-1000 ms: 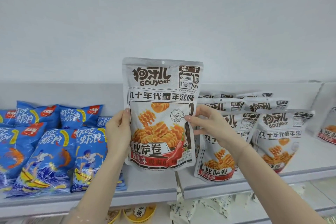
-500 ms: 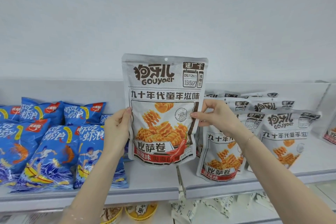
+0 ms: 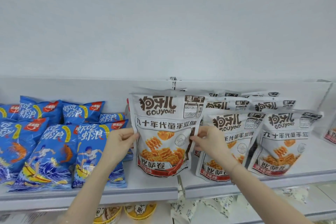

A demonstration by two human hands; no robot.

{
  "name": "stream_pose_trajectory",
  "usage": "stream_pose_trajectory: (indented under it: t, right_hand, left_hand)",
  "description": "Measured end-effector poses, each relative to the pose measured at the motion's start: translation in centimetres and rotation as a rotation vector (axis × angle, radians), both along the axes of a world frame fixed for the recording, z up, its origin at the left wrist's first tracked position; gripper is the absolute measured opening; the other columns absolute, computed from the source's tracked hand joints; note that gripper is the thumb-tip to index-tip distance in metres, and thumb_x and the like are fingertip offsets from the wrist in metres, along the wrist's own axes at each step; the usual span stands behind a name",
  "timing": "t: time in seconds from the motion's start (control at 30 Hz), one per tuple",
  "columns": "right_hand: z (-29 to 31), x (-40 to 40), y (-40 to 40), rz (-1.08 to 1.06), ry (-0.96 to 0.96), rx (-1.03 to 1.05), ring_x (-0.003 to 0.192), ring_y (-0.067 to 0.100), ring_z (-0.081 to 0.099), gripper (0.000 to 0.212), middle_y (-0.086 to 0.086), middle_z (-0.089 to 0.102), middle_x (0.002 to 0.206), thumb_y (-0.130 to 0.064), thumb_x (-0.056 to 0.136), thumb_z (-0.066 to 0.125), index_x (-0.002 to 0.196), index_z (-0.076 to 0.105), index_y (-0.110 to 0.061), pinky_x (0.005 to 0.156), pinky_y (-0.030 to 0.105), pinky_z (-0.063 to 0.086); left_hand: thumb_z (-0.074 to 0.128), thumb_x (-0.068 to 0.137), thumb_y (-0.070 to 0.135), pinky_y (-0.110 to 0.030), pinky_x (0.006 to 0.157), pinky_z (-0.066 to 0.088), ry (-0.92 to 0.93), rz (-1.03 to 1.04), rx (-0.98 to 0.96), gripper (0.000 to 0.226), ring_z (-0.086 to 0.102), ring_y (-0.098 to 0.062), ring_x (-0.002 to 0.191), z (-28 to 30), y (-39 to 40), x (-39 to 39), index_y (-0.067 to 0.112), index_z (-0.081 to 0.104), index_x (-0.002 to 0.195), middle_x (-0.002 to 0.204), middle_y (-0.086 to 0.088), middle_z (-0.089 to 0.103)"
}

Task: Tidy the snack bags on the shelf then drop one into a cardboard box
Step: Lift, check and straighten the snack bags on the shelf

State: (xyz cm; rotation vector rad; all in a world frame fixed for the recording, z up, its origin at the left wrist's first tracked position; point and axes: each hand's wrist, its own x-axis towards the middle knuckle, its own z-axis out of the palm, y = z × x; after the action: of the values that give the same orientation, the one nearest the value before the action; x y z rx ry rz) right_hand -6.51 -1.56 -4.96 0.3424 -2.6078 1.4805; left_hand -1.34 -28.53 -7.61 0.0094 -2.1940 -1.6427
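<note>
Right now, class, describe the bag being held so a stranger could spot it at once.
Find the grey shelf with blue bags at left and white bags at right. Between the groups stands one white snack bag printed with orange curls. Unlike its neighbours, the left hand and right hand pinch its side edges.

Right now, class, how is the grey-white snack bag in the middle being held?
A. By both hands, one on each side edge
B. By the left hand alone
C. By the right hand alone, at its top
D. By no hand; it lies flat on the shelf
A: the left hand and the right hand each pinch a side edge of the grey-white snack bag.
</note>
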Motion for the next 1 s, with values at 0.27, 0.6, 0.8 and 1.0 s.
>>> stream_pose_trajectory:
  t: [0.27, 0.6, 0.8, 1.0]
  right_hand:
    - [-5.4, -0.9, -1.0, 0.055, -0.208, -0.001, 0.099, 0.011, 0.063, 0.026, -0.007, 0.067, 0.102, -0.014, 0.092, 0.064, 0.115, 0.055, -0.02, 0.086, 0.027, 0.053]
    - [0.0, 0.4, 0.6, 0.308, -0.305, 0.539, 0.074, 0.027, 0.064, 0.04, 0.02, 0.071, 0.095, -0.034, 0.091, 0.059, 0.101, 0.062, 0.005, 0.066, 0.03, 0.053]
    - [12.5, -0.8, -0.1, 0.265, 0.11, 0.084, 0.076, 0.02, 0.075, 0.015, 0.009, 0.077, 0.088, -0.021, 0.093, 0.063, 0.101, 0.071, -0.01, 0.07, 0.029, 0.062]
    - [12.7, -10.3, -4.7, 0.219, 0.164, 0.815, 0.058, 0.016, 0.051, 0.049, 0.003, 0.055, 0.063, -0.056, 0.083, 0.067, 0.065, 0.055, -0.011, 0.058, 0.027, 0.042]
  left_hand:
    - [0.062, 0.091, 0.009, -0.033, 0.072, 0.056, -0.072, 0.155, 0.124, 0.044, 0.069, -0.006, 0.075, -5.5, 1.5, -1.1, 0.045, 0.075, 0.068, 0.08, 0.009, 0.078]
    - [0.063, 0.089, 0.002, -0.033, 0.08, 0.056, -0.144, 0.123, 0.163, 0.027, 0.069, -0.015, 0.092, -5.0, 1.7, -1.3, 0.028, 0.071, 0.088, 0.079, 0.014, 0.077]
    - [0.068, 0.084, 0.003, -0.032, 0.084, 0.052, -0.092, 0.074, 0.165, 0.029, 0.065, -0.013, 0.099, -0.5, 1.0, -0.5, 0.021, 0.06, 0.106, 0.102, 0.003, 0.072]
    - [0.065, 0.089, 0.021, -0.024, 0.086, 0.046, 0.237, 0.193, 0.201, 0.019, 0.061, -0.005, 0.108, 6.8, 0.3, -0.4, 0.024, 0.062, 0.108, 0.112, 0.006, 0.069]
